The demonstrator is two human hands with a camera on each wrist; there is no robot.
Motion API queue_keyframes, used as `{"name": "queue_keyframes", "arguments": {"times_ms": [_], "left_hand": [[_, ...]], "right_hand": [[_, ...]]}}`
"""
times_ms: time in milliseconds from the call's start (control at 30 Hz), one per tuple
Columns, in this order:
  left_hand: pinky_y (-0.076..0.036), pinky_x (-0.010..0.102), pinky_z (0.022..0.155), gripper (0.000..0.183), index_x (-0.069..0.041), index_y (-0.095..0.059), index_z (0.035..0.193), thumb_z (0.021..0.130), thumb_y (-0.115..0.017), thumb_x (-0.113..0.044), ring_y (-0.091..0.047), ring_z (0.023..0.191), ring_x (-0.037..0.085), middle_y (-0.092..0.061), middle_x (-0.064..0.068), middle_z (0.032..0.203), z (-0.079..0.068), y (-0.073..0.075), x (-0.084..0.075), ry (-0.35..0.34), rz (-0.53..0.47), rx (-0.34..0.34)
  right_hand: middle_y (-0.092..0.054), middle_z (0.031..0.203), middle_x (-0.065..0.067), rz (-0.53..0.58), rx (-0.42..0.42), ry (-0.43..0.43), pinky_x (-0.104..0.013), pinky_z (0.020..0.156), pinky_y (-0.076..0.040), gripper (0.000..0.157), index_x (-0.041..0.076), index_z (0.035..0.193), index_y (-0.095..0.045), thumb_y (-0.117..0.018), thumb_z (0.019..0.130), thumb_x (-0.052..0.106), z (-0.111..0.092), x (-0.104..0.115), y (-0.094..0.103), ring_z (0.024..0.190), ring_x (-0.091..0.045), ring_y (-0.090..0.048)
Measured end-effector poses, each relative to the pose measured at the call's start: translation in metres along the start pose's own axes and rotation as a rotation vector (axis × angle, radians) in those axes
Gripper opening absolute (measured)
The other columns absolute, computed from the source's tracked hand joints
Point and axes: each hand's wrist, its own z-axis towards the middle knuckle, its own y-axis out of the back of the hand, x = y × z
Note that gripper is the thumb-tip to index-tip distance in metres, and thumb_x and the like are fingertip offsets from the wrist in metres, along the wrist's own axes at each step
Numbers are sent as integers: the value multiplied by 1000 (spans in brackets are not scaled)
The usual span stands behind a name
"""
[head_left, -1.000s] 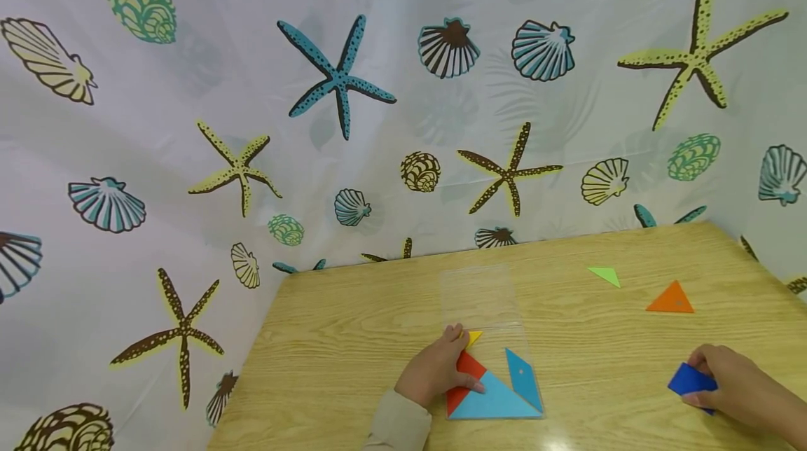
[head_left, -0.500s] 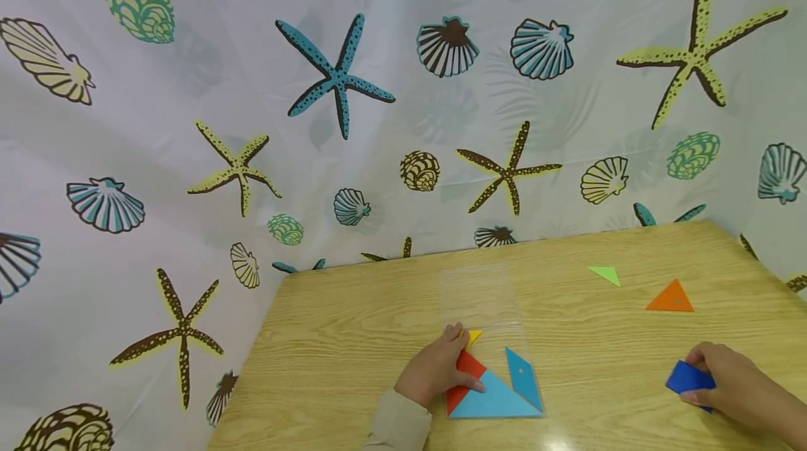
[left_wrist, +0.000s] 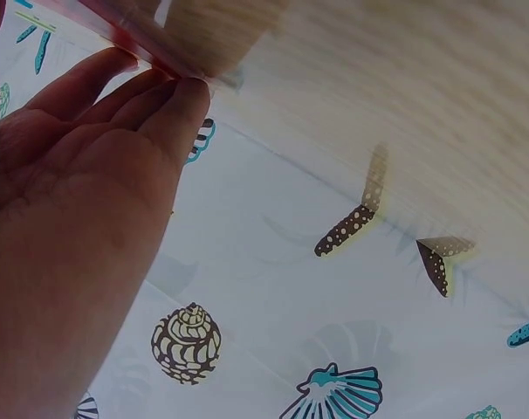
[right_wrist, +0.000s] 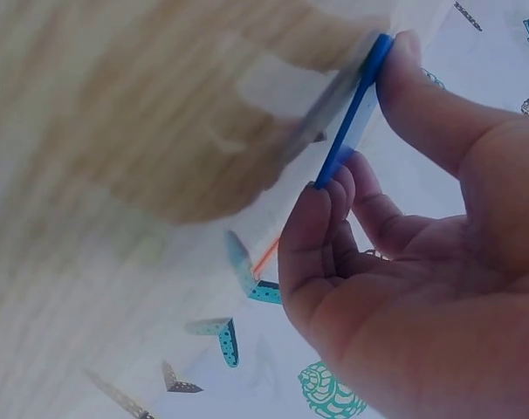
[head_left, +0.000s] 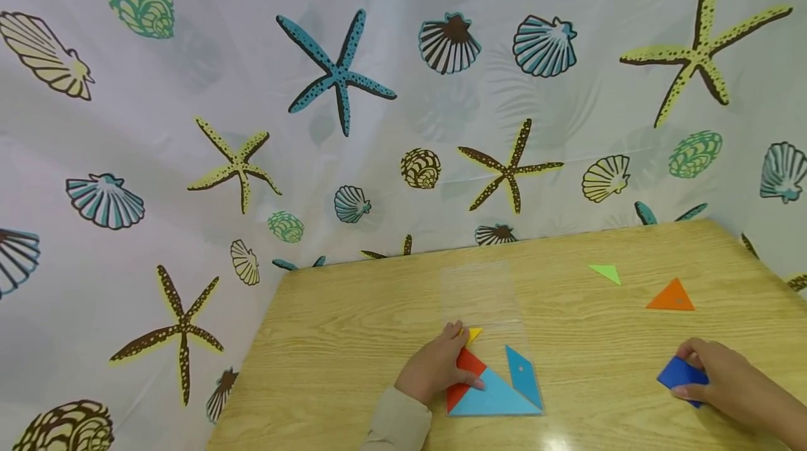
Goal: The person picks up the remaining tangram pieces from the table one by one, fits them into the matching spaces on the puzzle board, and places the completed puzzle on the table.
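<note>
A clear tangram tray (head_left: pixel 494 328) lies on the table. Inside it are a red triangle (head_left: pixel 474 361), a large light blue triangle (head_left: pixel 494 395), a blue parallelogram (head_left: pixel 523 375) and a small yellow piece (head_left: pixel 474 334), partly covered by fingers. My left hand (head_left: pixel 435 367) rests over the tray's left side, thumb lying on the pieces; in the left wrist view, its fairly straight fingertips touch the tray's edge. To the right, my right hand (head_left: pixel 725 377) pinches a dark blue four-sided tangram piece (head_left: pixel 677 375) between thumb and fingers. The right wrist view shows this blue piece (right_wrist: pixel 359 105) edge-on.
On the table (head_left: pixel 353 325), a small green triangle (head_left: pixel 608 273) and an orange triangle (head_left: pixel 672 297) lie back right of the tray. A transparent panel (head_left: pixel 480 293) extends behind the tray. A cloth (head_left: pixel 378 178) printed with shells and starfish hangs along the table's far side.
My right hand has shifted slightly left and away from me with the dark blue piece. The left hand stays in place on the tray.
</note>
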Motion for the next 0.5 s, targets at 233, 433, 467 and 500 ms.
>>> {"name": "queue_keyframes", "arguments": {"times_ms": [233, 433, 467, 500], "left_hand": [[-39, 29, 98, 98, -14, -34, 145, 66, -63, -64, -23, 138, 19, -25, 2, 151, 0, 1, 0, -5, -10, -7], [-39, 28, 98, 96, -14, -34, 145, 67, -64, -62, -23, 138, 19, -26, 2, 151, 0, 2, -1, 5, -10, -8], [-39, 28, 99, 96, -14, -34, 145, 67, -64, -62, -22, 138, 19, -25, 2, 151, 0, 2, -1, 7, -11, -5], [-38, 29, 99, 96, -14, -34, 145, 67, -64, -61, -22, 138, 19, -25, 2, 151, 0, 2, -1, 9, -14, -2]], "right_hand": [[-56, 88, -8, -12, -3, 5, -39, 65, -48, 61, -2, 105, -53, -78, 70, 41, 5, 4, 2, 78, -22, -53], [-58, 93, -8, -12, -34, 57, -41, 69, -49, 51, 0, 105, -57, -78, 71, 32, 7, 8, 4, 84, -24, -56], [-58, 94, -7, -14, -39, 68, -40, 70, -49, 47, 1, 104, -58, -79, 72, 29, 6, 9, 4, 84, -23, -56], [-59, 94, -5, -17, -46, 80, -39, 70, -49, 44, 2, 103, -59, -79, 72, 25, 6, 9, 4, 84, -22, -56]]}}
